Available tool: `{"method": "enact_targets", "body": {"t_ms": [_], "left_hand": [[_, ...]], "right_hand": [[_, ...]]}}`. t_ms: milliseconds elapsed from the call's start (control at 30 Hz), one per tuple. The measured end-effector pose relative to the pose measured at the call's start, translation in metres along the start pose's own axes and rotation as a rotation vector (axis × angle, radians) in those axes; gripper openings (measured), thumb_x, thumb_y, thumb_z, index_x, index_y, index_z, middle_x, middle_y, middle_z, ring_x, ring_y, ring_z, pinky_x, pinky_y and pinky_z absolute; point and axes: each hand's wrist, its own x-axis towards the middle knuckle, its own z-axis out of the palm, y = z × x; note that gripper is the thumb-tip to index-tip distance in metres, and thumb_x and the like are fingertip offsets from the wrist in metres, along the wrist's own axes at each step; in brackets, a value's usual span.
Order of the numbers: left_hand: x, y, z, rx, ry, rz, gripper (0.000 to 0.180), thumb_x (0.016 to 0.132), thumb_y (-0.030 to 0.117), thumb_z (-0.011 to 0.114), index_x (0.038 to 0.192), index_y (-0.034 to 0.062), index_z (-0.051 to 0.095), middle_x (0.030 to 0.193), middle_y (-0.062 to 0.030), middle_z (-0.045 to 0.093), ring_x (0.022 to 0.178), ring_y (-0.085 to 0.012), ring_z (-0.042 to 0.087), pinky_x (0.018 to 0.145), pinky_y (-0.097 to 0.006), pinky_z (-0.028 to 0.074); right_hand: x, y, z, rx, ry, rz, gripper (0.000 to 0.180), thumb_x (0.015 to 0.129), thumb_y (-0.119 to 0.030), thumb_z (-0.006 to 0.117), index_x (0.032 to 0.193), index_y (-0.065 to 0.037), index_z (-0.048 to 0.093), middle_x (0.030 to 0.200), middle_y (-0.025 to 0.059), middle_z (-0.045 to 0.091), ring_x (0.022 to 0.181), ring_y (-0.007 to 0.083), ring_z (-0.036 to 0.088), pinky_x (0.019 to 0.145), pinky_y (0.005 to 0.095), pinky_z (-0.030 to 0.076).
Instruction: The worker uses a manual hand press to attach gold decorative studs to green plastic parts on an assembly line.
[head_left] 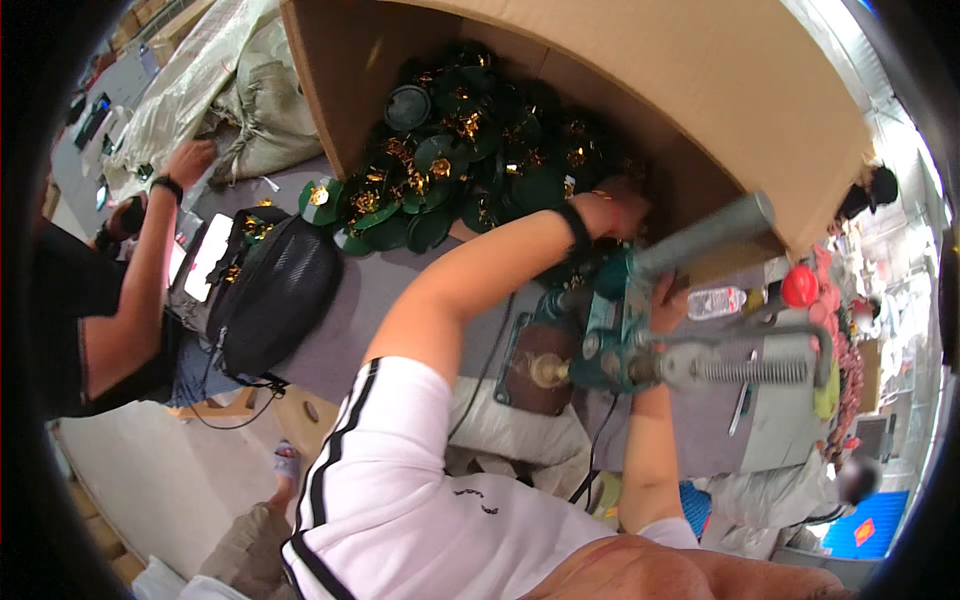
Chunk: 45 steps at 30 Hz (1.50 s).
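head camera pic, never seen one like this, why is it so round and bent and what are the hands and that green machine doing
The picture comes from a wide fisheye camera worn on the person's head, looking down, so straight edges curve and the corners go black. The white sleeve and bare forearms are the wearer's own. The left hand reaches into a pile of dark green round pieces with gold trim spilling from a tipped cardboard box; whether its grip has closed on one is hidden. The right hand rests on a green hand press with a long grey lever and a spring, standing on a grey table. A black bag lies on the table to the left. The arm at far left belongs to another person.
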Motion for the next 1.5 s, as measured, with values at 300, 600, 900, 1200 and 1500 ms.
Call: {"method": "enact_targets", "body": {"t_ms": [300,600,900,1200,1500], "left_hand": [[0.142,-0.025,0.108,0.759,0.229,-0.136,0.068,0.09,0.053,0.049,0.144,0.0132,0.039,0.148,-0.0107,0.04,0.137,-0.0268,0.034,0.109,-0.047,0.031],[0.174,-0.018,0.135,0.149,-0.048,-0.371,0.054,0.097,0.047,0.038,0.142,0.0177,0.04,0.149,-0.0037,0.036,0.138,-0.0225,0.03,0.111,-0.048,0.026],[0.138,-0.077,0.169,0.327,-0.093,-0.093,0.043,0.09,0.04,0.05,0.128,0.019,0.058,0.138,-0.0049,0.052,0.129,-0.0263,0.046,0.101,-0.047,0.04],[-0.042,-0.07,0.017,0.341,-0.344,-0.03,0.042,0.064,0.019,0.071,0.105,0.0123,0.071,0.124,-0.0149,0.06,0.115,-0.0321,0.057,0.089,-0.046,0.05],[-0.094,-0.055,0.009,0.359,-0.305,-0.064,0.044,0.082,0.039,0.065,0.116,0.0114,0.066,0.124,-0.0157,0.06,0.11,-0.035,0.059,0.09,-0.045,0.05]], "right_hand": [[-0.001,0.136,0.018,-0.134,-0.028,-0.438,0.021,0.091,-0.009,0.053,0.102,0.007,0.06,0.091,0.0278,0.063,0.084,0.0473,0.059,0.073,0.0454,0.048],[0.022,0.127,0.023,-0.153,-0.056,-0.268,0.022,0.091,-0.011,0.053,0.103,0.007,0.06,0.093,0.0283,0.063,0.086,0.0476,0.059,0.074,0.0451,0.048],[-0.004,0.065,0.01,-0.065,-0.063,0.002,0.024,0.092,-0.013,0.054,0.104,0.007,0.06,0.094,0.0287,0.063,0.087,0.0478,0.059,0.075,0.0448,0.048],[-0.003,0.014,-0.003,0.168,0.059,-0.035,0.034,0.097,-0.023,0.054,0.115,0.006,0.057,0.1,0.0305,0.063,0.092,0.0497,0.059,0.074,0.0471,0.048],[-0.012,0.032,0.015,0.2,0.041,-0.109,0.035,0.097,-0.021,0.053,0.122,0.004,0.053,0.102,0.0272,0.064,0.091,0.0469,0.061,0.074,0.0417,0.05]]}}
